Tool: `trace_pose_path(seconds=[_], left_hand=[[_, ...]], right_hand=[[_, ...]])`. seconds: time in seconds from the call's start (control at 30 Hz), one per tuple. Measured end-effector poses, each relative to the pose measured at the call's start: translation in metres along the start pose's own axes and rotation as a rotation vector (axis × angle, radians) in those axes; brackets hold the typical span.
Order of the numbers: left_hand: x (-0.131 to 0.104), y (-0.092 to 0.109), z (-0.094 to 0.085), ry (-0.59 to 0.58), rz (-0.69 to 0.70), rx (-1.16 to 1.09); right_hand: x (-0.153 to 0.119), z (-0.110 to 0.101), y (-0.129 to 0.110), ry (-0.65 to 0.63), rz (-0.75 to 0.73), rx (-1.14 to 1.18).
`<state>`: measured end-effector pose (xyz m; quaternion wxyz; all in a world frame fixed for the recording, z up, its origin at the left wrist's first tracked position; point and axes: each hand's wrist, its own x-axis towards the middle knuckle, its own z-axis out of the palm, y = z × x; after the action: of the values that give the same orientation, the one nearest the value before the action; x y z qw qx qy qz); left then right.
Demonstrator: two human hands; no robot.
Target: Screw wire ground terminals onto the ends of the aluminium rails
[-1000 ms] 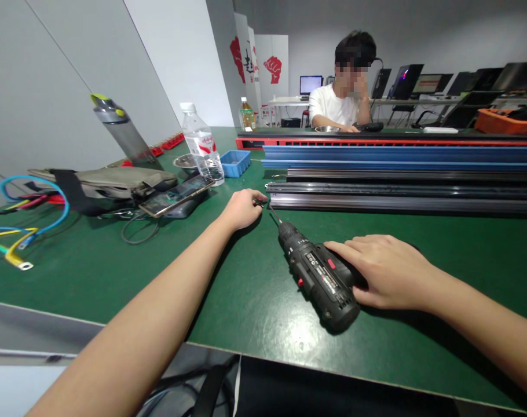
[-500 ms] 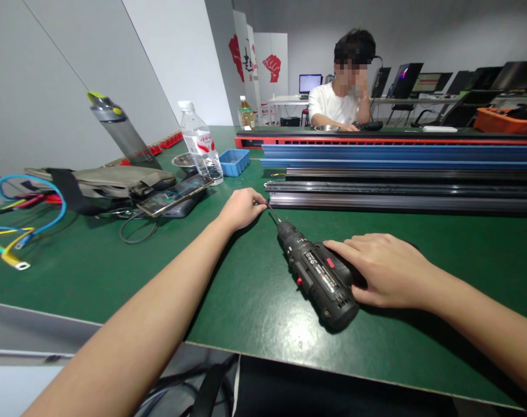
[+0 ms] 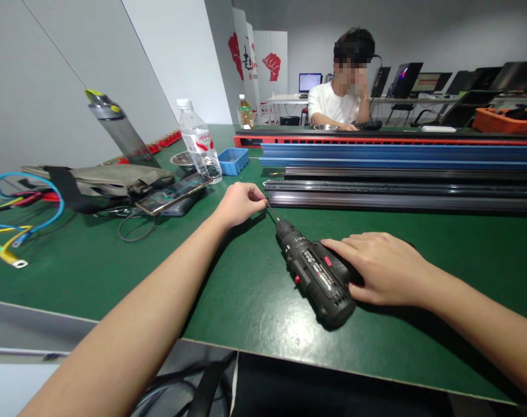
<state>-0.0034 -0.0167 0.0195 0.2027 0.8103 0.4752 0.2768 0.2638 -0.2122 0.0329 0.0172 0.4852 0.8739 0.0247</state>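
Observation:
A black cordless drill (image 3: 313, 272) lies on its side over the green table (image 3: 229, 278), its thin bit pointing up and left. My right hand (image 3: 376, 269) is wrapped round the drill's grip from the right. At the tip of the bit, my left hand (image 3: 241, 204) is closed in a pinch; what sits between the fingertips is too small to make out. Just beyond the bit tip are the left ends of the dark metal rails (image 3: 376, 200), with a blue rail (image 3: 376, 153) behind them.
Left of my left hand are a phone (image 3: 174, 194), a grey bag (image 3: 111, 180), a water bottle (image 3: 198, 142) and a blue tray (image 3: 234, 162). Cables with lugs (image 3: 18, 246) lie at the far left. Across the table a person in a white shirt (image 3: 328, 104) sits.
My left hand has shifted slightly, its back a little higher and its fingers still pinched at the bit tip. My right hand keeps its hold on the drill.

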Motion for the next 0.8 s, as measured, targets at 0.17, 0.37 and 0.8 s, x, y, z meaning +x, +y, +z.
trace_pose_path(seconds=[0.17, 0.37, 0.8], left_hand=[[0.003, -0.007, 0.001, -0.008, 0.006, -0.119], [0.004, -0.011, 0.001, -0.055, 0.007, -0.166], [0.008, -0.018, 0.009, -0.134, 0.013, -0.302]], right_hand=[[0.001, 0.000, 0.000, -0.004, 0.002, 0.000], [0.001, 0.000, 0.001, -0.008, -0.001, 0.006], [0.001, -0.001, 0.000, -0.007, 0.000, 0.003]])
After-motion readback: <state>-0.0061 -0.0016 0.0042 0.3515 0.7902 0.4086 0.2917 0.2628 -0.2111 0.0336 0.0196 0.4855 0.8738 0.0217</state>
